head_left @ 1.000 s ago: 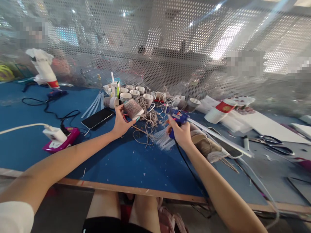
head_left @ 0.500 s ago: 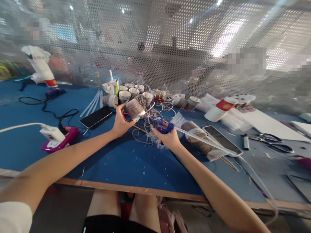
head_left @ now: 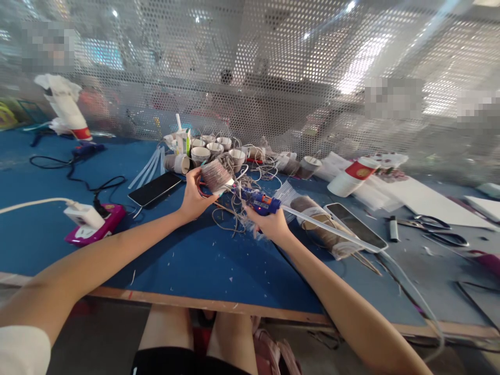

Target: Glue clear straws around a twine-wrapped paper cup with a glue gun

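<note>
A paper cup wrapped in grey-brown cord (head_left: 216, 176) is tilted on its side in my left hand (head_left: 194, 198), fingers closed around it. My right hand (head_left: 273, 223) grips a blue hot glue gun (head_left: 262, 202), and a long clear glue stick (head_left: 332, 228) runs out of its back end. The nozzle points at the cup's white edge; whether they touch I cannot tell. Tangled cord (head_left: 248, 182) lies just behind the nozzle. Several white cups (head_left: 200, 154), some with cord around them, stand behind my left hand.
A black phone (head_left: 155, 189) and a purple power strip (head_left: 113, 214) lie on the left. To the right are a cord roll (head_left: 322, 229), another phone (head_left: 355, 225), scissors (head_left: 425, 225) and a stack of red-banded cups (head_left: 353, 177). Perforated metal mesh (head_left: 250, 94) rises behind the table.
Almost nothing differs. Both hands keep their hold on the cup and the glue gun, and the view has shifted very slightly.
</note>
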### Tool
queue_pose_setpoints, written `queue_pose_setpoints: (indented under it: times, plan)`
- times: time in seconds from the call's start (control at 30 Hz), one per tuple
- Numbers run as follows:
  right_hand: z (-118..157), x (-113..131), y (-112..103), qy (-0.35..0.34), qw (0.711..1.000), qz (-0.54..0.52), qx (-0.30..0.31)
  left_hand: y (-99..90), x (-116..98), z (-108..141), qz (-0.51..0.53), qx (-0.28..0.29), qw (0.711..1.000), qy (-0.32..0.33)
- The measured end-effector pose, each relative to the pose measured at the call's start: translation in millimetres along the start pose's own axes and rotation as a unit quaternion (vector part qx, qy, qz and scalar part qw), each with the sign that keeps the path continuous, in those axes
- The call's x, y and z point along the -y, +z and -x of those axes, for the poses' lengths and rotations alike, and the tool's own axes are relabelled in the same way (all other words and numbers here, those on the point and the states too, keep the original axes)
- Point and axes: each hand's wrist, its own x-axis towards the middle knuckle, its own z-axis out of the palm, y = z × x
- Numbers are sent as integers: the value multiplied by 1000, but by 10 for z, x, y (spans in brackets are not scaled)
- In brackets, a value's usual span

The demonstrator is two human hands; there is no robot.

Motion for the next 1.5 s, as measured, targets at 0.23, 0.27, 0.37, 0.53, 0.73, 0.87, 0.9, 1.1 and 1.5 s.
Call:
queue_pose_setpoints:
  times: [0.23,0.27,0.37,0.53,0.73,0.87,0.9,1.1,1.5]
  plan:
    - [-34,3,-44,-12,1000,0,-1,-5,11,-6,22,6,999,24]
    - [-42,-5,-51,-14,1000,1,-4,-8,19,-6,24,8,999,26]
    - [-68,-35,-68,-20,1000,6,-21,-18,34,-3,29,11,999,35]
    - [-107,-81,-75,-24,999,13,-24,-18,7,0,35,26,998,41]
    - [-212,-173,-171,-53,988,137,-48,7,-29,-2,44,31,996,72]
    - [-319,-248,-342,-91,889,432,-125,-17,-35,-5,-6,19,997,80]
    - [-345,-265,-386,-82,863,481,-130,-24,-36,-6,-16,18,996,82]
    - [-369,-279,-492,-204,823,518,-112,-45,-12,-16,-46,13,997,61]
    - [-34,-185,-174,-378,867,273,175,-68,-22,-9,-49,7,998,30]
